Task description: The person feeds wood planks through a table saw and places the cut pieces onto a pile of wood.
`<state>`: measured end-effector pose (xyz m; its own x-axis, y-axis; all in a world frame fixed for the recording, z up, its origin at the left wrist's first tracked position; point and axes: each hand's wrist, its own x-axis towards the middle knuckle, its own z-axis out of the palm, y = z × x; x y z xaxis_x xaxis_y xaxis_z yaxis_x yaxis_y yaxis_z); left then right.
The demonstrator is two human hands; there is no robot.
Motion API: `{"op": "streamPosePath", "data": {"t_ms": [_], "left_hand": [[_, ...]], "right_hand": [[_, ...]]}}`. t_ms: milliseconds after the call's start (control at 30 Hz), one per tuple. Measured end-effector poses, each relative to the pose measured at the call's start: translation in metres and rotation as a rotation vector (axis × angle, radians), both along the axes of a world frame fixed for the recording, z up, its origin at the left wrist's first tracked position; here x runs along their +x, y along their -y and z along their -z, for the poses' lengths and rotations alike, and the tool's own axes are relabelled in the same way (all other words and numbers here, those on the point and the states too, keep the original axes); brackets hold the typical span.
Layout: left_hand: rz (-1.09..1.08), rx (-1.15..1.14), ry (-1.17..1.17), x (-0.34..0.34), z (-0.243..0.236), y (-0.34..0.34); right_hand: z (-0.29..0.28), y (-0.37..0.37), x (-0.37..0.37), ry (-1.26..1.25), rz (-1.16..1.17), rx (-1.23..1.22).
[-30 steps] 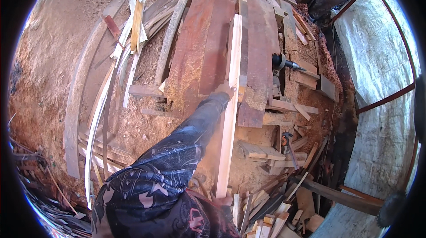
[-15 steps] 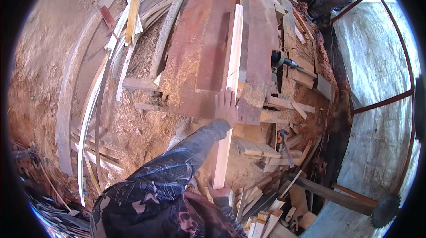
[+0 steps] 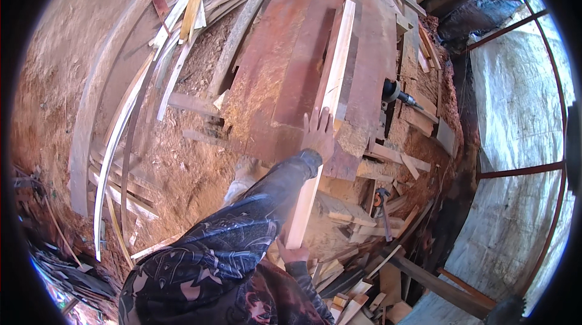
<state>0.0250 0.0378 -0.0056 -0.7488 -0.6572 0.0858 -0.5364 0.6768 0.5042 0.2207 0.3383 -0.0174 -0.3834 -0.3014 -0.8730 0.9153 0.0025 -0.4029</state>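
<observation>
A long, pale wooden strip [image 3: 337, 64] lies lengthwise on a reddish-brown wooden bench top [image 3: 303, 40], with its near end jutting out over the front edge. Flat on top of it, near that front edge, rests my left hand [image 3: 318, 135], its fingers stretched out and slightly spread. At the near end of the strip, my right hand [image 3: 293, 253] is closed round the wood. A darker straight bar [image 3: 351, 52] runs along the strip's right side. Sawdust coats the bench top left of my left hand.
A black-and-grey power tool or motor part [image 3: 400, 94] sits at the bench's right side. Thin curved slats [image 3: 130, 122] lean at the left over sawdust-covered ground. Offcuts [image 3: 354, 301] pile up near my right hand. A pale sheet wall [image 3: 515, 100] on dark bars stands right.
The strip has slid a little way forward over the bench, and both my hands have moved forward with it. My view has also tilted slightly.
</observation>
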Motion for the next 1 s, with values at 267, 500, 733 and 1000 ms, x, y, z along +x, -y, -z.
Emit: {"op": "streamPosePath", "data": {"t_ms": [267, 500, 733, 1000], "left_hand": [[-0.018, -0.039, -0.049, -0.022, 0.008, 0.022], [-0.015, -0.078, -0.025, -0.039, 0.009, 0.041], [-0.030, -0.045, -0.106, -0.058, 0.012, 0.060], [-0.027, -0.095, -0.079, -0.080, 0.022, 0.080]], "right_hand": [[0.034, 0.008, -0.016, 0.071, 0.251, -0.110], [0.055, 0.012, -0.028, -0.468, -0.323, 0.044], [0.024, 0.053, -0.054, 0.160, 0.407, -0.208], [-0.055, 0.127, -0.078, -0.671, -0.737, 0.570]]}}
